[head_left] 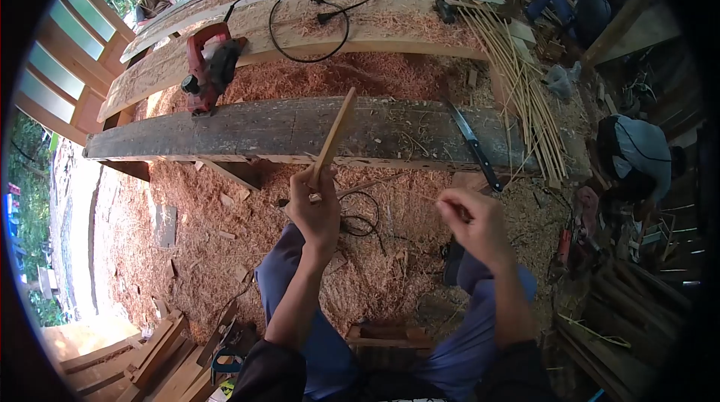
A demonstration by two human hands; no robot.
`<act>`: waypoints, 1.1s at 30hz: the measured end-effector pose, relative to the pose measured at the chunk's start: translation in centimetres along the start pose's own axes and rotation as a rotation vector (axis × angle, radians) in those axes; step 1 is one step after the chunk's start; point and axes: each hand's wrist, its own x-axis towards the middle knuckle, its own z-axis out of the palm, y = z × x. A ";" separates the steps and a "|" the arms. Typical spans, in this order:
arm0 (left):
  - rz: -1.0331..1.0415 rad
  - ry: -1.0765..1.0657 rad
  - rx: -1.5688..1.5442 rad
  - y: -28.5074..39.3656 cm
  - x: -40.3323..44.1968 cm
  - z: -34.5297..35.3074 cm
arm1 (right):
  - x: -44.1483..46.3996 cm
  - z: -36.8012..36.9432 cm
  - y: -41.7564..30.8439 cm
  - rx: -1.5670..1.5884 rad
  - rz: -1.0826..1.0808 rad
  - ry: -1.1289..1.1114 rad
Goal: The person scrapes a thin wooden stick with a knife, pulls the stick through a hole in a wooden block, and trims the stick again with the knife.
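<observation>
My left hand (315,211) is closed around the lower end of a flat, pale strip of wood or bamboo (337,126), which points up and slightly right over the weathered plank (262,126). To the right, my right hand (477,223) is held in the air with its fingers curled and pinched together. Whatever may be between those fingers is too small or hidden to make out. Just above my right hand, a knife (472,145) with a black handle lies across the plank, its handle overhanging the near edge.
A red electric planer (208,72) rests at the plank's left, its black cord (346,19) looped on boards behind. Thin sticks (525,94) lie in a bundle at right. Shavings (202,252) cover the ground. People (637,154) crouch at right; another person (152,3) is far left.
</observation>
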 end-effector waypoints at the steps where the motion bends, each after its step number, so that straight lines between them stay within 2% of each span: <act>1: -0.002 0.002 0.005 0.0 0.0 -0.2 | -0.4 -1.0 1.2 0.022 0.013 0.000; 3: -0.040 -0.013 0.018 0.1 0.2 -0.5 | -1.0 -2.7 2.8 0.048 0.025 0.001; 4: -0.039 -0.012 0.020 0.0 0.2 -0.7 | -1.3 -3.8 3.2 0.123 0.125 0.030; 5: 0.043 -0.032 0.071 0.0 0.1 -0.9 | -1.5 -4.4 3.4 0.193 0.226 0.059; 6: 0.126 -0.054 0.117 -0.1 0.0 -0.8 | -1.5 -4.5 3.4 0.186 0.228 0.061; 8: 0.151 -0.071 0.151 -0.8 -0.4 0.0 | -1.5 -4.2 2.9 0.024 0.152 0.071; 10: 0.191 -0.092 0.186 -1.4 -0.2 1.1 | -1.1 -3.4 2.9 0.045 0.147 0.085; 12: 0.382 -0.078 0.303 -1.7 0.5 2.2 | -0.3 -2.9 2.7 -0.042 -0.071 0.156; 14: 0.324 -0.146 0.306 -1.8 0.3 3.0 | 0.4 -3.1 2.5 -0.069 -0.035 0.157; 16: 0.378 -0.211 0.460 -0.8 0.3 3.5 | 1.1 -3.5 2.9 -0.233 -0.200 0.209; 17: 0.352 -0.270 0.440 -1.3 0.3 3.6 | 1.1 -3.6 3.1 -0.237 -0.199 0.215; 24: 0.379 -0.317 0.358 -1.1 0.4 2.4 | 0.0 -5.1 4.5 -0.304 -0.208 0.232; 27: 0.424 -0.248 0.369 -0.3 -0.5 1.0 | -0.5 -5.4 5.2 -0.340 -0.195 0.242; 33: 0.543 -0.312 0.199 1.6 -3.4 -0.3 | -0.5 -4.3 5.2 -0.405 -0.211 0.205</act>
